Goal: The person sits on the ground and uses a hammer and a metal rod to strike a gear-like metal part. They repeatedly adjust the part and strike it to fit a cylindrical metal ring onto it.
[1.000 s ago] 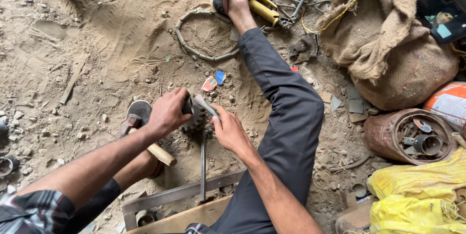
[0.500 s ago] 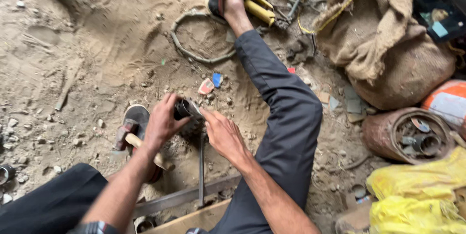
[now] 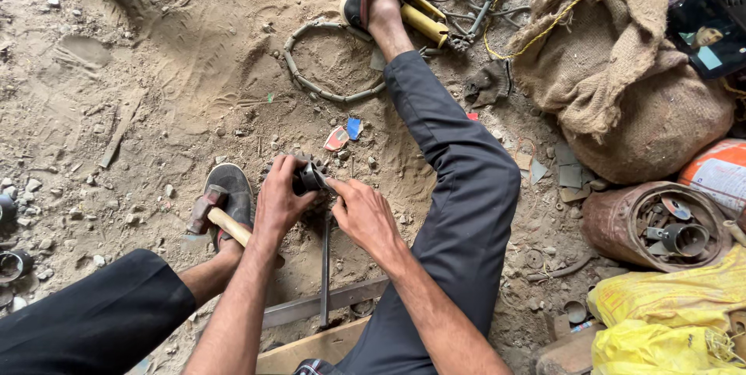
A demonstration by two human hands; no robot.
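Gripping toothed gear between both | left hand grasping it | right hand pinching its edge

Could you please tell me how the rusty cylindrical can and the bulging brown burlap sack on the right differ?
The rusty cylindrical can lies on its side, its open mouth showing metal scraps; the bulging brown burlap sack is closed and slumped. The can is rigid metal and smaller; the sack is soft cloth and larger. Both rest on the sandy ground.

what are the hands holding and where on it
Both hands grip a small toothed metal gear at the top of an upright steel rod. The left hand wraps its left side; the right hand pinches its right edge with the fingertips.
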